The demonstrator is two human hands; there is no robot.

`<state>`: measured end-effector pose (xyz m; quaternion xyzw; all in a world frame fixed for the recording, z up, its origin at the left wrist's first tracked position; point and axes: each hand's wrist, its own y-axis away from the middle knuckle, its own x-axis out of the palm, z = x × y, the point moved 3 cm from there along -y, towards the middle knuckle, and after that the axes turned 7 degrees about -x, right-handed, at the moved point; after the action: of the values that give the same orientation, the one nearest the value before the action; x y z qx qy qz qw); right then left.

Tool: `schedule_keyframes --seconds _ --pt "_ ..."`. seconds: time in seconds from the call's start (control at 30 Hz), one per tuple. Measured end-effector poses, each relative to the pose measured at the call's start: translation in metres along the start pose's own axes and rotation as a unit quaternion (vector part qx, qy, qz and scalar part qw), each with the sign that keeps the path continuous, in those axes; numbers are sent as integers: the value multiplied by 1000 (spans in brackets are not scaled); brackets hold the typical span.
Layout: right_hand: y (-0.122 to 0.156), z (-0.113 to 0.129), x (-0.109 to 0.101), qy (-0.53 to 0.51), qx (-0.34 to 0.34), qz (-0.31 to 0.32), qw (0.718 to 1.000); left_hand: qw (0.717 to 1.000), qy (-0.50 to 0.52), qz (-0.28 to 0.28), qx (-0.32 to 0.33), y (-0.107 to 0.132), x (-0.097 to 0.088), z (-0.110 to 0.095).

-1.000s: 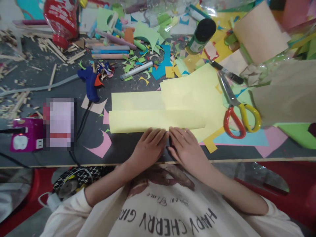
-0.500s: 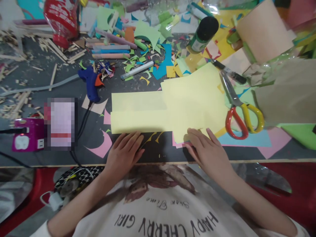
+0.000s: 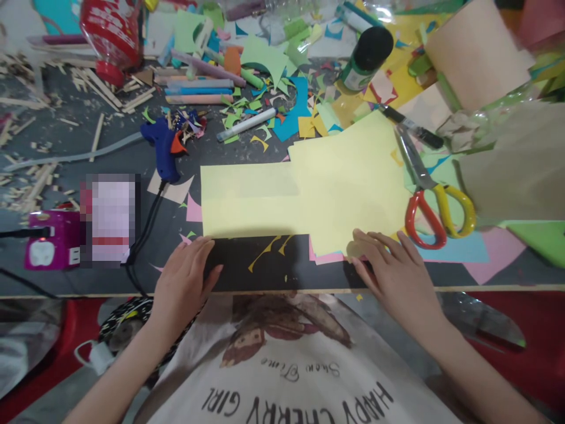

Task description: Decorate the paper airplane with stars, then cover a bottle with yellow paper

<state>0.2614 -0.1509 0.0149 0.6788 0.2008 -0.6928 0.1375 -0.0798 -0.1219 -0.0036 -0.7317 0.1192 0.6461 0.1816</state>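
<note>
A pale yellow paper piece (image 3: 247, 203) lies flat with a faint crease across it, its right end meeting a stack of larger pale yellow sheets (image 3: 353, 182). My left hand (image 3: 185, 285) lies at the near left corner of the smaller piece, fingers stretched out and holding nothing. On the near edge of the stack rests my right hand (image 3: 392, 265), fingers extended and slightly apart. Scissors (image 3: 426, 188) with one red and one yellow handle lie right of the stack, blades pointing away. A black pen (image 3: 415, 129) lies just beyond them.
A blue glue gun (image 3: 163, 147) with a cord lies left, near a purple power socket (image 3: 53, 238) and a blurred pink object (image 3: 112, 218). Markers (image 3: 198, 91), paper scraps, a black-capped bottle (image 3: 366, 59) and a red bottle (image 3: 112, 47) crowd the back. Wooden sticks litter the left.
The smaller yellow paper's near part, folded or raised before, now lies flat. My left hand has moved left and my right hand slightly right.
</note>
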Motion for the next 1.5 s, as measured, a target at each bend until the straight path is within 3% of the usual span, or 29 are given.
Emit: schedule_keyframes --seconds 0.23,0.37,0.43,0.53,0.67,0.77,0.87,1.0,1.07,1.17,1.23,1.27,1.33,1.4,1.43,1.5 --pt "8 -7 4 -40 36 8 999 999 -9 -13 -44 8 -2 -2" --pt "18 -21 13 -189 121 -35 974 996 20 -3 -86 14 1 9" --pt "21 -30 20 -304 200 -71 929 994 42 8 -105 16 4 17" --pt "19 -41 31 -468 303 -113 823 991 67 27 -115 19 9 25" --pt "1 -54 38 -604 391 -106 686 987 95 40 -120 19 12 31" --pt "-17 -58 37 -648 437 -81 619 985 109 45 -123 15 11 33" --pt "-36 -54 36 -673 415 13 612 984 122 37 -126 5 8 34" --pt "-54 -45 36 -686 348 145 622 982 133 14 -132 -16 0 29" --pt "-58 -48 36 -688 339 126 630 981 152 4 -123 -28 -4 21" --pt "-60 -59 32 -692 367 8 622 968 233 -18 -92 -49 -8 0" --pt "-60 -66 28 -686 389 -84 609 940 335 -2 -67 -65 -3 -18" --pt "-60 -67 26 -682 395 -126 603 914 396 33 -77 -75 4 -26" --pt "-62 -64 25 -677 393 -189 592 817 552 106 -130 -98 23 -41" --pt "-65 -53 28 -687 378 -207 585 704 670 124 -202 -123 41 -52" --pt "-67 -46 31 -697 370 -196 582 660 704 127 -229 -135 48 -56" --pt "-69 -31 40 -714 354 -155 583 611 745 122 -238 -159 58 -63"
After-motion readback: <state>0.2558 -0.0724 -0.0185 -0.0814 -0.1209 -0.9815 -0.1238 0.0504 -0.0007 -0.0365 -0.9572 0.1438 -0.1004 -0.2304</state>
